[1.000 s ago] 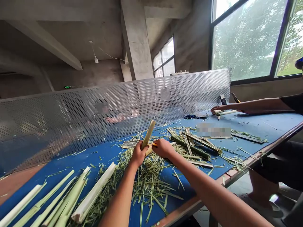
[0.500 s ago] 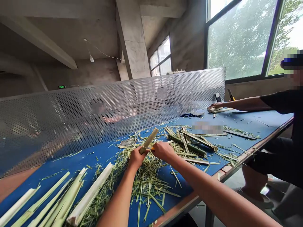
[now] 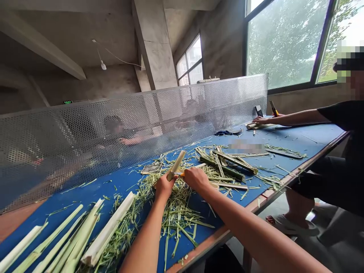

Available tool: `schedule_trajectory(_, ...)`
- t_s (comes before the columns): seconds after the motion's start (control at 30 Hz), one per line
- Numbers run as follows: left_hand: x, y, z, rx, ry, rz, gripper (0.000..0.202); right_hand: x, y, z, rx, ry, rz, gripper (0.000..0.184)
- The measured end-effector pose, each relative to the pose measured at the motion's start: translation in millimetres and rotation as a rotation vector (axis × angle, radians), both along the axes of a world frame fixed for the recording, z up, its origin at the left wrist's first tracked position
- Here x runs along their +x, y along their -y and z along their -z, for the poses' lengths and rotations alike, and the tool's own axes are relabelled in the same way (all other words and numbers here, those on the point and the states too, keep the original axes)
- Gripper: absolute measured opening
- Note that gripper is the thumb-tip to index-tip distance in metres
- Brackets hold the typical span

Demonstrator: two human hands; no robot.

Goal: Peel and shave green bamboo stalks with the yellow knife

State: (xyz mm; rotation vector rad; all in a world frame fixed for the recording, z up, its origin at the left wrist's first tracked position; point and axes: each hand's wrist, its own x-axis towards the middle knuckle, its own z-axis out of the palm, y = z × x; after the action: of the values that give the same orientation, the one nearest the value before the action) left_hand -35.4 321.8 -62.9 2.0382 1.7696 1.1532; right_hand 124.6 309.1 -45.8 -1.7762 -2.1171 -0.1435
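Note:
My left hand (image 3: 164, 186) is closed round the lower end of a short pale green stalk piece (image 3: 176, 165) that tilts up and away to the right. Close beside it, my right hand (image 3: 195, 178) is closed on a small tool with a yellow-orange part (image 3: 180, 174), held against the stalk's base. Both hands hover over a heap of thin green shavings (image 3: 176, 212) on the blue tabletop (image 3: 119, 182).
Several long pale stalks (image 3: 85, 239) lie at the near left. A pile of darker stalk strips (image 3: 227, 165) lies right of my hands. A perforated metal screen (image 3: 142, 121) runs along the table's far side. A co-worker's hand (image 3: 260, 120) rests on stalks at the far right.
The stalk in my left hand has tipped lower and further right. The view has shifted, showing more of the co-worker at the right.

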Motion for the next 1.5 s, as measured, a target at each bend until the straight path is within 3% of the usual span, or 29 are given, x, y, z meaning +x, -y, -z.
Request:
schedule_trajectory(0.17,-6,-5,4.1,0.043,0.066,-0.091,0.03,8,1,-2.2,0.057,-0.042,0.009,0.029)
schedule_trajectory(0.33,-9,-4,8.4,0.067,0.213,0.076,0.038,11,-1,0.4,0.106,-0.228,-0.037,0.024)
schedule_trajectory(0.5,-7,-6,13.7,-0.028,0.335,0.175,0.034,6,0,1.4,0.166,-0.292,-0.117,0.034)
schedule_trajectory(0.7,-9,-7,16.7,0.127,0.227,0.161,0.029,2,-1,3.8,0.018,-0.096,-0.076,0.03)
schedule_trajectory(0.87,-7,-6,18.4,0.19,0.157,0.149,0.024,-3,2,1.8,-0.046,-0.053,-0.056,0.035)
schedule_trajectory(1.1,-4,-8,20.3,0.179,0.133,0.056,0.02,-5,6,-2.3,-0.028,-0.063,-0.034,0.037)
schedule_trajectory(1.5,-3,-2,17.0,0.134,0.097,0.047,0.018,-2,3,2.9,-0.019,-0.059,-0.035,0.037)
